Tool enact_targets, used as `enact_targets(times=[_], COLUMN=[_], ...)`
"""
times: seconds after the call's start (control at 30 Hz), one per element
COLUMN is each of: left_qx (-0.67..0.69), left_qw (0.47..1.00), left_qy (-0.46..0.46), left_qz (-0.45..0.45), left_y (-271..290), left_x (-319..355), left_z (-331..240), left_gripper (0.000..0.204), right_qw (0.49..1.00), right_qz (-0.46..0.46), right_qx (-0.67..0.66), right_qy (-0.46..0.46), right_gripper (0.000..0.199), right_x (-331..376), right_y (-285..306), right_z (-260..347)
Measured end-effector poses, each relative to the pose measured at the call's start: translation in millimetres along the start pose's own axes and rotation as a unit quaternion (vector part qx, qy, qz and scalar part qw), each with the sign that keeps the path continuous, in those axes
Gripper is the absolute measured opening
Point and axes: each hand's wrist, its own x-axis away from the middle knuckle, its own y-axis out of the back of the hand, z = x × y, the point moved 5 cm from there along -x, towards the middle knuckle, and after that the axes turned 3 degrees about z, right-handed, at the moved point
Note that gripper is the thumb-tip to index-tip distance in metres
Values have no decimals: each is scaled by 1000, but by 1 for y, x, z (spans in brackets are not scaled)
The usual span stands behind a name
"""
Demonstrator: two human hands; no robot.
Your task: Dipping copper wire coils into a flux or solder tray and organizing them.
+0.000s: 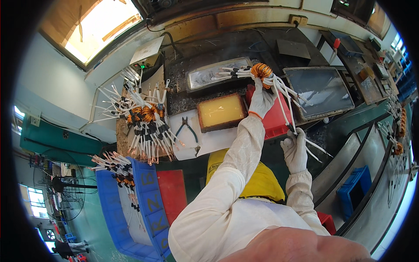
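Your left hand [261, 99] gripping copper toroid coil [262, 70] above solder pot [217, 73]; right hand [295, 150] pinching its white leads [286, 94]. Flux tray [221, 112], red box [273, 124], pliers [187, 127] crowding below; coil pile [146, 120] sitting left; room opening rightward.

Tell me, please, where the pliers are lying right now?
In the head view, the pliers lie on the white sheet left of the yellow tray, right of the coil pile.
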Motion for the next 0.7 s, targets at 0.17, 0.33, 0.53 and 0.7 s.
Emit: enact_targets(times=[0.17, 0.33, 0.53, 0.7], left_qx=[-1, 15, 29, 29], left_qw=[1000, 999, 999, 999], left_qy=[0, 2, -2, -4], left_qz=[-7, 31, 21, -32], left_y=[-2, -1, -22, -53], left_x=[1, -6, -19, -25], left_z=[1, -4, -13, -14], left_gripper=[47, 47, 50, 50], right_qw=[1000, 1000, 998, 992], right_qz=[-12, 17, 16, 57], right_qx=[10, 26, 49, 100], right_qy=[-2, 5, 29, 58], right_gripper=[32, 31, 29, 28], right_x=[-1, -4, -18, -39], right_y=[-3, -11, -39, -70], right_z=[2, 9, 35, 61])
